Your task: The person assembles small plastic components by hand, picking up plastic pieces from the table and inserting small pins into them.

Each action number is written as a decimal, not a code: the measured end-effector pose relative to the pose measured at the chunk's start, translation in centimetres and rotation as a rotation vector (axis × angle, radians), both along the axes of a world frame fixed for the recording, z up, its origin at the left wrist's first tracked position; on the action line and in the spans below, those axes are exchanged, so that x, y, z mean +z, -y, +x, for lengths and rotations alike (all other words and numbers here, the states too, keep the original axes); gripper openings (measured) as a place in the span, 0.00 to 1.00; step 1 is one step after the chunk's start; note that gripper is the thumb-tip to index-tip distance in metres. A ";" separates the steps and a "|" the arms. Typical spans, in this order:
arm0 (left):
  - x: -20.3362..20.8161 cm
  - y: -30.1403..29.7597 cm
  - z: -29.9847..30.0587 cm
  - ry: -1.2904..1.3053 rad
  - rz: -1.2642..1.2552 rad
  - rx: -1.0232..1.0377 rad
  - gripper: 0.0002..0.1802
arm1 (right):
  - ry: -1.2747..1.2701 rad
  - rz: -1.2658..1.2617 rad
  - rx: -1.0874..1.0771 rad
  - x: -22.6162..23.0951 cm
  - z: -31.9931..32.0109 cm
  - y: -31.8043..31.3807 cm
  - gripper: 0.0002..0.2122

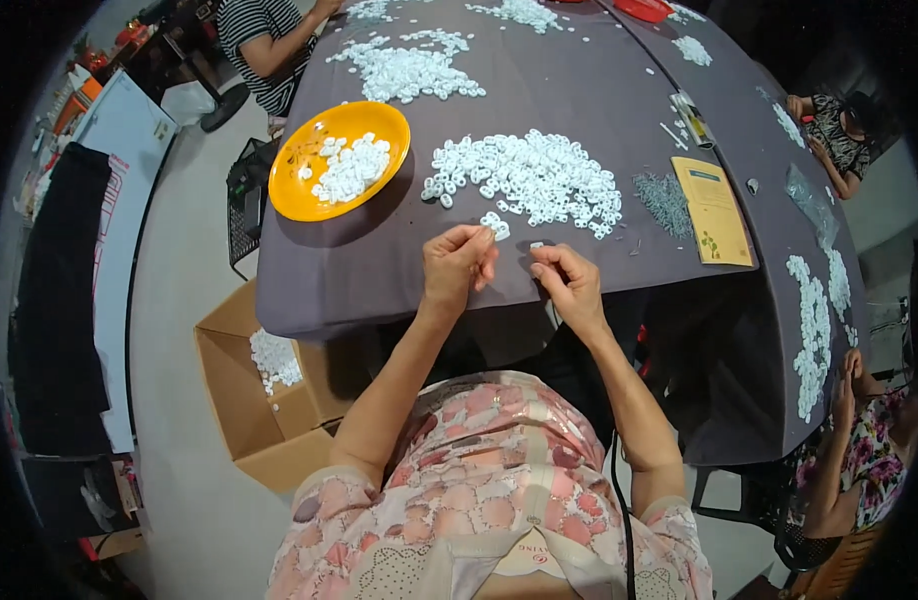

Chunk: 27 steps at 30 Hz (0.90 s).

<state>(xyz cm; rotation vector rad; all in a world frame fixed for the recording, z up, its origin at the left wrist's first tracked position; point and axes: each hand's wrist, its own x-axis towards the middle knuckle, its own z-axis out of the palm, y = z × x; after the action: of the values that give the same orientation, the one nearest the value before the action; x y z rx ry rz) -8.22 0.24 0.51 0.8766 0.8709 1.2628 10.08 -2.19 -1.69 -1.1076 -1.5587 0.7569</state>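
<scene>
Near the table's front edge my left hand (457, 268) is closed in a pinch, with small white plastic pieces (496, 226) at its fingertips. To its right, my right hand (571, 285) pinches another small white piece (536, 245) between thumb and forefinger. The hands are apart, a short gap between them. Just beyond them spreads a large heap of white oval plastic pieces (539, 175) that seem to have holes. A yellow-orange plate (287, 195) on the left bears a smaller pile of white pieces (354, 170).
Right of the heap lie thin grey pieces (665, 205) and a yellow booklet (714, 210). A cardboard box (229, 385) with white pieces inside stands on the floor at left. More white heaps (404, 70) dot the grey tablecloth. Other people (269, 45) sit around the table.
</scene>
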 end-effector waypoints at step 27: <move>-0.9 1.1 1.5 -0.081 -0.105 -0.179 0.08 | 0.084 0.088 0.086 0.9 0.2 0.2 0.17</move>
<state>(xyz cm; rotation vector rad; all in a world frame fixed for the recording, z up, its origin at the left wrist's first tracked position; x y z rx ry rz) -6.76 -0.84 -0.36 0.9057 0.8939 1.0243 10.25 -2.34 -0.77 -1.0246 -1.7037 0.6995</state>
